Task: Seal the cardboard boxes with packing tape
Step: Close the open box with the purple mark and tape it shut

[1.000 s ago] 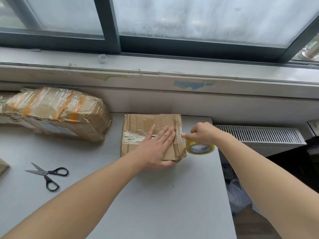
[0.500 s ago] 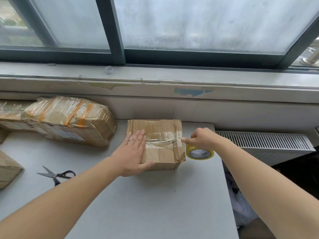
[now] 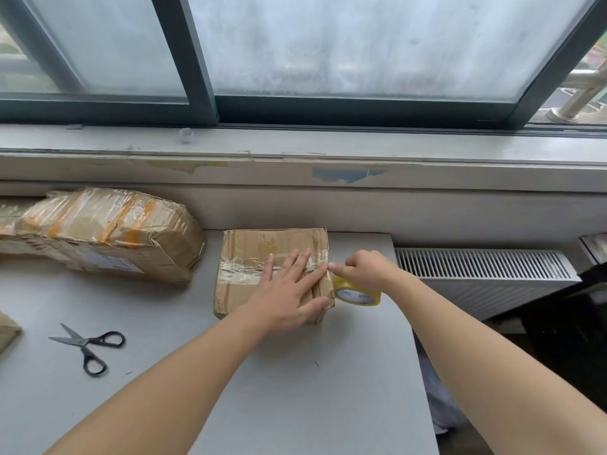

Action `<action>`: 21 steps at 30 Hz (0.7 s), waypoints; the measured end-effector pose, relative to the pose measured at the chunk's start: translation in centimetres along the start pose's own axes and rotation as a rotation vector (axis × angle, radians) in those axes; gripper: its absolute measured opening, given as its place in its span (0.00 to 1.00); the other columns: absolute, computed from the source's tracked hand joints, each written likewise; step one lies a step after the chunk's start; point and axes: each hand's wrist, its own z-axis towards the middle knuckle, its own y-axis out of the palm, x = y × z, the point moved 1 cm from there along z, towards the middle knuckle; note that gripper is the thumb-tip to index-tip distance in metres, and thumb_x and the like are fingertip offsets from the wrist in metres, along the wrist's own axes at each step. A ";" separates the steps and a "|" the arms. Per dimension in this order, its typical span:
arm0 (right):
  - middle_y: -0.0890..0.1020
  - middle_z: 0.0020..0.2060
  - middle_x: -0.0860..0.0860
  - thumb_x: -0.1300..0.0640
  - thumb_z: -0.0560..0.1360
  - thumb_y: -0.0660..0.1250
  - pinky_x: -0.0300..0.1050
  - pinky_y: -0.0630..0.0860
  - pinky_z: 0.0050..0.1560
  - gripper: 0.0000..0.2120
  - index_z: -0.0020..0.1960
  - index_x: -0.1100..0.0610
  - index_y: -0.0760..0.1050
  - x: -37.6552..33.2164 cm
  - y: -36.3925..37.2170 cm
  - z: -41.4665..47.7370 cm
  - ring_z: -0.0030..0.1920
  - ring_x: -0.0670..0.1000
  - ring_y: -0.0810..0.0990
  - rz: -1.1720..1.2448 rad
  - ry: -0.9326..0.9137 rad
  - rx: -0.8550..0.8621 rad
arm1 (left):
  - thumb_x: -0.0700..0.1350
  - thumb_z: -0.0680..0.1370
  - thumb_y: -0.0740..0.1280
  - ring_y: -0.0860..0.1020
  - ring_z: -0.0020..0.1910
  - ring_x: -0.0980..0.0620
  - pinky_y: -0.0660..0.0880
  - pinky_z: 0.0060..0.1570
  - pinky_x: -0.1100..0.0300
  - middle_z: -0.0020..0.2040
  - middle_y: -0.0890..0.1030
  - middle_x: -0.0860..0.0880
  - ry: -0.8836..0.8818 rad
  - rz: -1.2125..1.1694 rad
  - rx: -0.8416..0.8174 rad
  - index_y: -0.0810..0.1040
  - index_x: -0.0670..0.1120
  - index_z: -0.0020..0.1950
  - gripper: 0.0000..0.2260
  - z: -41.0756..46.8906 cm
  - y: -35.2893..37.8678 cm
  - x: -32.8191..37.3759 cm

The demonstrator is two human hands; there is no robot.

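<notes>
scissors (image 3: 82, 342): blades apart, on grey tbl (image 3: 295, 395) | radiator (image 3: 476, 264): rt of tbl | window (image 3: 361, 44): behind

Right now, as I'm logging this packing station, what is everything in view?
small box: one, brown, middle of the table.
tape strip: one, clear, across the small box's top.
tape roll: one, yellow, beside the small box's right side.
large parcel: one, brown with orange and clear tape, table's far left.
scissors: one, black-handled, blades open, table's near left.
table: one, grey, beneath the boxes.
radiator: one, white, right of the table.
left hand: flat on the small box.
right hand: grips the tape roll.
</notes>
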 end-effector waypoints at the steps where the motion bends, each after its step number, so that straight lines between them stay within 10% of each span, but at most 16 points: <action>1: 0.75 0.31 0.51 0.28 0.78 0.58 0.47 0.65 0.32 0.32 0.35 0.56 0.71 0.0 0.1 -0.1 0.34 0.50 0.73 0.021 0.007 -0.006 | 0.75 0.76 0.38 0.32 0.81 0.52 0.32 0.78 0.40 0.83 0.33 0.54 -0.006 -0.011 -0.005 0.37 0.65 0.81 0.35 0.0 -0.3 -0.2; 10: 0.74 0.35 0.51 0.32 0.79 0.62 0.47 0.64 0.37 0.32 0.45 0.63 0.77 1.2 1.8 -0.2 0.37 0.51 0.71 0.257 0.019 -0.001 | 0.72 0.79 0.48 0.34 0.82 0.47 0.35 0.79 0.40 0.83 0.35 0.50 -0.318 0.049 0.055 0.39 0.48 0.84 0.42 -2.0 -1.7 -5.8; 21: 0.81 0.41 0.49 0.26 0.72 0.66 0.45 0.73 0.40 0.31 0.49 0.56 0.80 0.1 1.6 -0.2 0.46 0.50 0.79 0.269 0.070 0.010 | 0.82 0.70 0.51 0.30 0.81 0.50 0.33 0.71 0.25 0.82 0.32 0.54 -0.015 0.115 0.056 0.34 0.52 0.83 0.53 1.5 0.2 -0.2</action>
